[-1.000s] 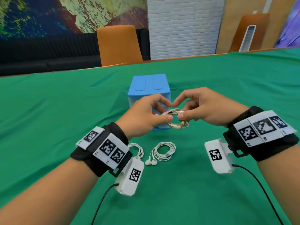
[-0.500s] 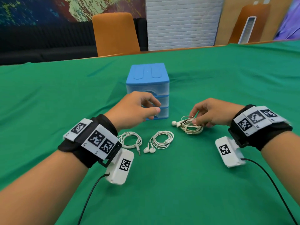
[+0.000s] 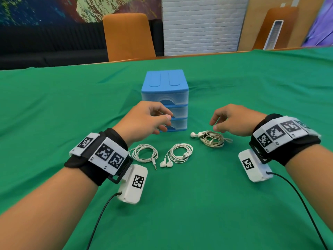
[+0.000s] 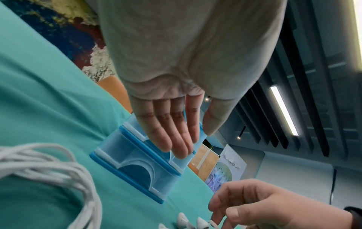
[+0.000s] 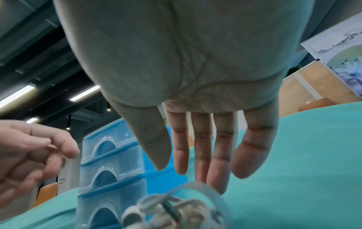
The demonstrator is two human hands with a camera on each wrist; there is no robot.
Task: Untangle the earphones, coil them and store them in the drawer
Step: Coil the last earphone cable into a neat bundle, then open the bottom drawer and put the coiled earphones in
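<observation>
On the green cloth [image 3: 234, 204], just right of the blue drawer unit [image 3: 164, 100], lies the cream-coloured coiled earphone bundle [image 3: 213, 139], its buds pointing left toward the unit's base. Right hand [image 3: 234, 121] hovers directly above and slightly behind this bundle, fingers loosely spread, holding nothing; the right wrist view shows the fingertips [image 5: 219, 178] just above the cord, contact not evident. Left hand [image 3: 144, 121] sits in front of the drawer fronts, fingers relaxed and straight in the left wrist view, near the middle drawer [image 3: 177, 111]; whether it touches the handle recess cannot be told. All three drawers appear closed. Two further white coils [image 3: 144, 153] [image 3: 180, 153] rest nearer the person, between the wrists. Judgement: left hand is nearer the drawers, right hand nearer the bundle, so the opening falls to the left, the lift to the right. Bundle's long axis runs roughly left–right, parallel to the drawer fronts.
</observation>
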